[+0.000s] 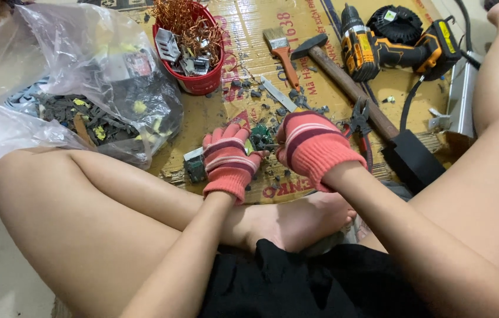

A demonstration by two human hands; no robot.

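Note:
Both my hands wear red striped knit gloves. My left hand (229,159) and my right hand (314,147) are closed together on a small green circuit board piece (260,136), held just above the cardboard sheet (249,35) on the floor. A small grey electronic part (194,165) lies right beside my left hand. Dark broken fragments (285,106) are scattered on the cardboard just beyond my hands. A flat metal blade (278,93) lies among them.
A red bucket (199,82) of copper wire and metal parts stands at the back. A clear plastic bag (79,82) of dark scrap sits left. A paintbrush (282,50), hammer (343,79), pliers (360,121), cordless drill (391,50) and black block (411,159) lie right. My bare legs flank the work.

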